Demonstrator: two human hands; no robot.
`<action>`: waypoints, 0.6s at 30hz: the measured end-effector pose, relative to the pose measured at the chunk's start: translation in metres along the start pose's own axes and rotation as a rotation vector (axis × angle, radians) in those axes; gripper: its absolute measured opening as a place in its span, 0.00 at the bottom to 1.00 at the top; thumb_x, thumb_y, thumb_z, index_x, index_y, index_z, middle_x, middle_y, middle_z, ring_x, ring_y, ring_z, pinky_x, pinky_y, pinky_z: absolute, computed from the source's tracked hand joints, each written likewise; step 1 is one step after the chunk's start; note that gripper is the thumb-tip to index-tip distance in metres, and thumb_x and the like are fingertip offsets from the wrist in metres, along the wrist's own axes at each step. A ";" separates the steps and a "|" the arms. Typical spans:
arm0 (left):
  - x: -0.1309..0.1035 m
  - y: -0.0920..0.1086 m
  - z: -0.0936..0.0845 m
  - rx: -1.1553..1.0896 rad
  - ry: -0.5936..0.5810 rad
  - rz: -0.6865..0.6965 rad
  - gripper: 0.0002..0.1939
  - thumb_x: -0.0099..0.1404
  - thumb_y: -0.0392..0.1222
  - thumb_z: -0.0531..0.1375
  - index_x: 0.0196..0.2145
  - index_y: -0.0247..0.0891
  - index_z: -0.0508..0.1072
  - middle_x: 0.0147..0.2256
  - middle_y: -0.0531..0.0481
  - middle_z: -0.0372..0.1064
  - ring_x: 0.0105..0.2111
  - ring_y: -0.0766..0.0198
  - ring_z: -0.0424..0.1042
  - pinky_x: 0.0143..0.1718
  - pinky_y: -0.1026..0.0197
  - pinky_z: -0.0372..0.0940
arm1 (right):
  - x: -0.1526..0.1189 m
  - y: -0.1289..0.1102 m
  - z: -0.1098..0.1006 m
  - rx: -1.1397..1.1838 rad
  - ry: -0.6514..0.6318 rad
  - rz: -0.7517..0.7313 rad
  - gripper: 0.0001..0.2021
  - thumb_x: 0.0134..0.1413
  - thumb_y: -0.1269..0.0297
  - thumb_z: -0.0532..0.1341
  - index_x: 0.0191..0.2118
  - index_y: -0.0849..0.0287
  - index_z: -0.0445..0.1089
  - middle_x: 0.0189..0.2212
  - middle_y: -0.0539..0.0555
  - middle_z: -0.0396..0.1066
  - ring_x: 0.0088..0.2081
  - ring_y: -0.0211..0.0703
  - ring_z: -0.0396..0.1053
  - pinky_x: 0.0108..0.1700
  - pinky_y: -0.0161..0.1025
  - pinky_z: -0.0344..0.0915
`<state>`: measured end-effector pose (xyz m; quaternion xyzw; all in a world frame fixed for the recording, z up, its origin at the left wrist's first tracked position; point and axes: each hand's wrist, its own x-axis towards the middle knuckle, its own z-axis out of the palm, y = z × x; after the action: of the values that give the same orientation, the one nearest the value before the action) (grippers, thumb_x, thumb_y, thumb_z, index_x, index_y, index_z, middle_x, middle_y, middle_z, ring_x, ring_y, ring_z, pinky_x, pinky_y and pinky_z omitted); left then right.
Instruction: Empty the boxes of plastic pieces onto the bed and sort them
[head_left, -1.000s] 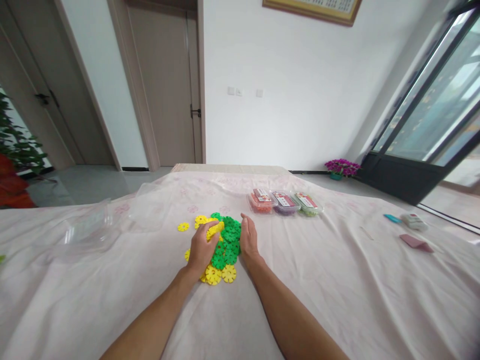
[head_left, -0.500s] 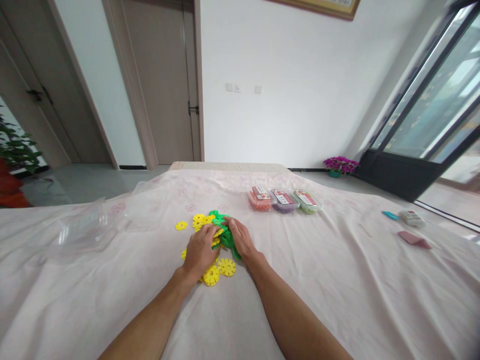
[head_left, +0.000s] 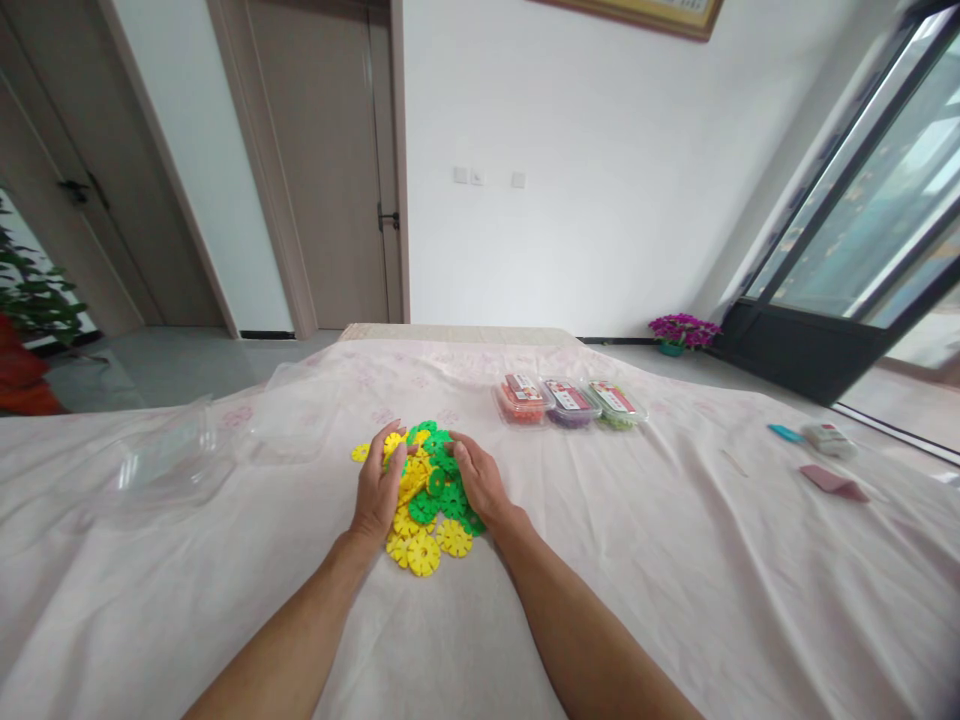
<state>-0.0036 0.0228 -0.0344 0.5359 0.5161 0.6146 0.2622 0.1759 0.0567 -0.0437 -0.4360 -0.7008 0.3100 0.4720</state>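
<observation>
A pile of notched plastic discs lies on the cloth between my hands. Yellow discs (head_left: 424, 552) make up its left and near side, and green discs (head_left: 448, 498) its right and far side. My left hand (head_left: 379, 488) cups the left edge of the pile, fingers stretched forward and thumb apart. At the pile's right edge rests my right hand (head_left: 480, 478), its fingers extended and curved against the green discs. Neither hand has a disc closed in its grip. Some discs are hidden behind the fingers.
Three lidded clear boxes with orange (head_left: 521, 400), purple (head_left: 571, 402) and green contents (head_left: 615, 404) stand beyond on the right. A clear plastic container (head_left: 169, 465) and a clear lid (head_left: 289, 425) lie left. Far right are a blue item (head_left: 785, 433), a whitish block (head_left: 829, 440) and a pink piece (head_left: 834, 482).
My left hand has moved left off the top of the pile to its side, uncovering yellow and green discs. My right hand has barely moved.
</observation>
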 end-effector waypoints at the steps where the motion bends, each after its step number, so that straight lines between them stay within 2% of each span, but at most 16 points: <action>1: -0.001 0.001 0.001 0.034 -0.030 0.045 0.26 0.72 0.53 0.51 0.62 0.40 0.61 0.60 0.42 0.65 0.56 0.57 0.69 0.59 0.53 0.64 | -0.001 -0.002 0.000 0.072 -0.006 0.005 0.25 0.69 0.47 0.47 0.59 0.55 0.69 0.50 0.57 0.76 0.49 0.48 0.74 0.53 0.46 0.70; 3: -0.001 0.002 0.001 0.182 -0.080 0.159 0.27 0.72 0.53 0.50 0.64 0.39 0.60 0.63 0.41 0.61 0.63 0.55 0.61 0.64 0.50 0.57 | -0.003 -0.002 0.000 0.153 0.034 0.013 0.26 0.69 0.46 0.47 0.57 0.56 0.71 0.47 0.57 0.77 0.45 0.47 0.75 0.47 0.44 0.72; 4: -0.002 0.002 0.002 0.275 -0.116 0.224 0.28 0.71 0.53 0.51 0.64 0.39 0.61 0.63 0.41 0.60 0.65 0.54 0.58 0.66 0.49 0.54 | -0.003 -0.001 -0.001 0.150 0.075 0.013 0.26 0.68 0.46 0.47 0.55 0.57 0.73 0.46 0.57 0.77 0.45 0.48 0.75 0.47 0.44 0.72; 7: -0.005 0.004 0.003 0.548 -0.324 0.396 0.26 0.66 0.52 0.59 0.60 0.45 0.69 0.62 0.43 0.62 0.65 0.49 0.56 0.67 0.42 0.48 | 0.000 0.007 -0.003 0.055 0.233 0.024 0.25 0.68 0.49 0.47 0.50 0.58 0.75 0.47 0.58 0.77 0.49 0.49 0.72 0.54 0.47 0.68; 9: -0.009 0.004 0.005 0.694 -0.415 0.432 0.23 0.62 0.52 0.63 0.55 0.49 0.74 0.61 0.45 0.65 0.65 0.45 0.57 0.67 0.38 0.46 | 0.004 0.013 -0.004 -0.004 0.319 0.049 0.23 0.67 0.52 0.48 0.50 0.59 0.74 0.49 0.60 0.75 0.52 0.49 0.71 0.58 0.48 0.64; 11: -0.010 0.003 0.007 0.771 -0.403 0.397 0.21 0.62 0.50 0.63 0.53 0.49 0.76 0.59 0.44 0.67 0.63 0.44 0.60 0.65 0.39 0.50 | 0.008 0.021 -0.005 -0.037 0.380 0.065 0.21 0.64 0.56 0.50 0.50 0.60 0.74 0.49 0.60 0.75 0.52 0.49 0.70 0.59 0.48 0.62; 13: -0.008 0.000 0.007 0.781 -0.337 0.344 0.19 0.64 0.47 0.61 0.53 0.45 0.75 0.57 0.43 0.69 0.59 0.48 0.65 0.62 0.44 0.57 | 0.012 0.028 -0.005 -0.050 0.419 0.083 0.19 0.60 0.60 0.52 0.50 0.60 0.74 0.48 0.60 0.74 0.51 0.49 0.70 0.58 0.47 0.63; 18: 0.001 -0.014 0.000 0.721 -0.230 0.250 0.15 0.66 0.34 0.53 0.47 0.42 0.74 0.49 0.46 0.74 0.52 0.57 0.71 0.56 0.54 0.63 | 0.023 0.045 -0.011 0.052 0.516 0.256 0.22 0.51 0.63 0.55 0.52 0.62 0.73 0.48 0.61 0.74 0.48 0.49 0.71 0.54 0.46 0.66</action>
<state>-0.0066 0.0278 -0.0468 0.7174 0.5971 0.3571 0.0365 0.1966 0.0970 -0.0683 -0.5730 -0.4886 0.2636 0.6029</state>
